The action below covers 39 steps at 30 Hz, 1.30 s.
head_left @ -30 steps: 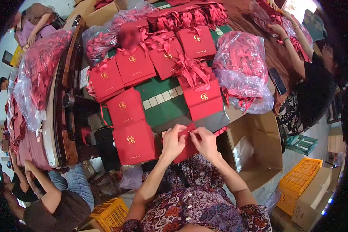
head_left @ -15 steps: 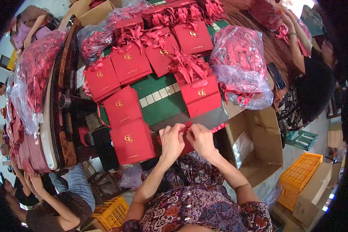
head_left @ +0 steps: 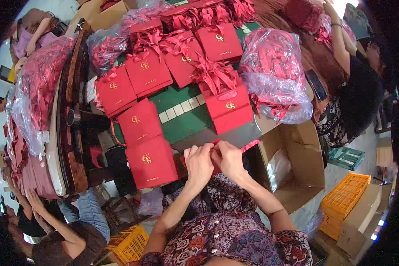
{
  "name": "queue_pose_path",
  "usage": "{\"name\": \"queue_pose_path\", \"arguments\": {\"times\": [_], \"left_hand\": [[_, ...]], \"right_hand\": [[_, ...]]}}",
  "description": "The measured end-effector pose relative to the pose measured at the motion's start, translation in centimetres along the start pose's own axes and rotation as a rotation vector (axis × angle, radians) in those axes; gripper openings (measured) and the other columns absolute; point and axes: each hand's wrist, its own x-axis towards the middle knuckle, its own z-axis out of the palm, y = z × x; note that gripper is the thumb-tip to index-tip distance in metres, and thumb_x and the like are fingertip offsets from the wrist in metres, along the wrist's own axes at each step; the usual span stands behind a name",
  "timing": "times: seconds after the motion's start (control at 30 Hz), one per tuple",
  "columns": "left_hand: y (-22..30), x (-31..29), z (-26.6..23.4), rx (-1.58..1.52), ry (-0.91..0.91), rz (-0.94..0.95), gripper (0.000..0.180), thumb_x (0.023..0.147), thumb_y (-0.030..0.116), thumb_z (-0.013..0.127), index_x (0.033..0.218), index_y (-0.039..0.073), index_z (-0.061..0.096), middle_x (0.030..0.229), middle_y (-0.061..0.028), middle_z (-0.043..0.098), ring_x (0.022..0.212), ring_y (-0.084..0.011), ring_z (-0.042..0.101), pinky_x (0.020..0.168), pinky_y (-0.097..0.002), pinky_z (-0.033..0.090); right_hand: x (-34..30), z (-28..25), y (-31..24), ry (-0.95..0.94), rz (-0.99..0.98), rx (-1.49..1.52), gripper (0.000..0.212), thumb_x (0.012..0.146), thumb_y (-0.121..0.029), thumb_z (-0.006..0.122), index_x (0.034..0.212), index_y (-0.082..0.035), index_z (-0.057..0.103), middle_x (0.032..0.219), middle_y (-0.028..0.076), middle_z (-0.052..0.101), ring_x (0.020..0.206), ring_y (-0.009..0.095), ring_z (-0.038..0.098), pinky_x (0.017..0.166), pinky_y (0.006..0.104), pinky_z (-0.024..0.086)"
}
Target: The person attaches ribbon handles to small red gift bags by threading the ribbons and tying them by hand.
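My left hand and my right hand meet at the near edge of the table, fingertips almost touching. Both are closed in a pinch on red ribbon, and a loose ribbon end sticks out past my right hand. Below my fingers a strip of a red paper gift bag shows; my hands cover most of it. To the left lies a pile of flat red gift bags with gold print. Just beyond my right hand sits another stack of bags, ribbon handles on top.
Rows of red bags cover the green table mat. A clear plastic sack of red ribboned bags stands at the right. Beside me is an open cardboard box; orange crates stand on the floor. Other people work at both sides.
My hands have drawn slightly closer together, turning at the wrists. More of the ribbon end now shows to the right of my right hand. The surrounding bag stacks stay put.
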Motion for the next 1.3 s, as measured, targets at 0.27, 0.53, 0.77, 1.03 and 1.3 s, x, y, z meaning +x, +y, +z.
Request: {"name": "queue_pose_path", "arguments": {"times": [0.27,0.53,0.77,1.03,1.3], "left_hand": [[-1.2,0.2,0.0,-0.070,-0.058,-0.023,0.024,0.082,0.002,0.062,0.105,0.009,0.062,0.088,-0.0089,0.069,0.083,-0.0302,0.062,0.078,-0.0432,0.041],[-2.4,0.3,0.3,-0.242,-0.069,-0.114,0.027,0.080,0.017,0.076,0.099,0.008,0.058,0.088,-0.0074,0.069,0.085,-0.0271,0.065,0.080,-0.0413,0.041],[-0.6,-0.2,-0.3,-0.200,-0.028,0.056,0.014,0.079,0.013,0.074,0.087,0.010,0.063,0.081,-0.0039,0.063,0.080,-0.0249,0.061,0.077,-0.0388,0.040],[-0.6,-0.7,-1.2,-0.051,0.045,0.344,0.012,0.077,0.017,0.075,0.081,0.012,0.065,0.078,-0.0028,0.062,0.075,-0.0240,0.060,0.074,-0.0381,0.041],[0.0,-1.7,-2.2,-0.165,-0.157,0.289,0.012,0.080,0.022,0.073,0.083,0.012,0.066,0.079,-0.0039,0.062,0.073,-0.0265,0.061,0.070,-0.0390,0.042]], "right_hand": [[0.1,0.5,0.6,-0.009,0.122,0.190,0.013,0.084,-0.005,0.072,0.093,-0.001,0.063,0.082,0.015,0.069,0.072,0.027,0.069,0.064,0.0346,0.054],[1.8,-2.1,0.6,-0.054,-0.029,0.196,0.010,0.091,-0.009,0.065,0.097,-0.001,0.067,0.090,0.014,0.066,0.080,0.030,0.066,0.068,0.0352,0.052],[3.2,-3.6,2.5,-0.264,-0.201,0.064,0.014,0.083,-0.016,0.070,0.088,-0.003,0.072,0.094,0.012,0.062,0.096,0.032,0.058,0.084,0.0413,0.048],[4.4,-3.8,4.0,-0.580,-0.297,0.146,0.015,0.084,-0.020,0.066,0.087,-0.007,0.073,0.091,0.010,0.067,0.096,0.030,0.060,0.084,0.0414,0.049],[3.3,-2.0,4.2,-0.584,0.082,0.597,0.013,0.090,-0.015,0.067,0.088,-0.002,0.071,0.094,0.005,0.065,0.095,0.015,0.061,0.085,0.0308,0.048]]}}
